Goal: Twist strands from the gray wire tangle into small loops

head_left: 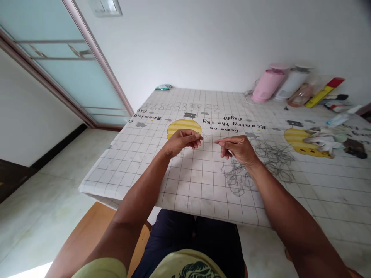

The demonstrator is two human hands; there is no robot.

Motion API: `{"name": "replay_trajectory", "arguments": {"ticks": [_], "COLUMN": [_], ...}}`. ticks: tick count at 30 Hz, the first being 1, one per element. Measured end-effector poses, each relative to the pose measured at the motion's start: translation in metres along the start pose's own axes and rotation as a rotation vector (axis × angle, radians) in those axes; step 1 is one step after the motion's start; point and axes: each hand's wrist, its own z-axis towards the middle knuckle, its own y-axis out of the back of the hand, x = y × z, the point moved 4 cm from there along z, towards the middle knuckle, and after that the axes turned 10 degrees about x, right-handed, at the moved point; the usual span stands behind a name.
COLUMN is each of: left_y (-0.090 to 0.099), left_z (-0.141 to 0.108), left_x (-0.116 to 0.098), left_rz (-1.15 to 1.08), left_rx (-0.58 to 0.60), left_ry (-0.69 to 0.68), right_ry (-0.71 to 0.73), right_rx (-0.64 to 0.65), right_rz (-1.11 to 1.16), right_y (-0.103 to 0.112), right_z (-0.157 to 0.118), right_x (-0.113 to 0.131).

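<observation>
My left hand (185, 139) is closed in a pinch above the table, over the yellow bear print. From its fingertips a thin wire-like strand (205, 136) sticks out in a slight curve towards the right. Opposite it, a small gap away, my right hand (236, 148) has thumb and forefinger pressed together and pointing left; anything between them is too fine to make out. Under and beyond the right wrist lies a tangled heap of thin grey loops (272, 160). Further back, a row of similar small loops (185, 107) is laid out across the cloth.
A white checked tablecloth (185, 189) covers the table, which meets the wall at the back. Back right stand a pink bottle-shaped device (268, 85), a grey-white one (291, 83) and a yellow-red box (324, 92). Crumpled cloth (326, 141) lies at right, a small packet (164, 87) at the far left corner.
</observation>
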Motion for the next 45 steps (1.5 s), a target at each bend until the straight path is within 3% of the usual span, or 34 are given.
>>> {"name": "replay_trajectory", "arguments": {"ticks": [5,14,25,31,40,45], "left_y": [-0.007,-0.039,-0.040,-0.038,-0.046,-0.048], "left_z": [0.006,0.012,0.009,0.006,0.004,0.004], "left_x": [0.012,0.016,0.005,-0.001,0.004,0.003], "left_rz": [-0.214,-0.421,-0.485,-0.431,-0.405,-0.395], "left_rx": [-0.039,-0.041,-0.038,0.016,0.169,0.183], "left_ry": [0.013,-0.082,-0.210,-0.195,-0.102,-0.082], "right_ry": [0.049,0.087,0.059,0.045,-0.019,-0.014], "right_rx": [-0.115,-0.084,-0.122,-0.052,0.200,0.211], "right_rz": [-0.011,0.019,0.299,0.264,0.112,0.051], "right_y": [-0.003,-0.017,-0.027,-0.031,-0.017,-0.013], "right_z": [0.000,0.001,0.000,-0.001,-0.007,-0.007], "right_x": [0.000,0.002,-0.001,0.002,0.007,0.008]}}
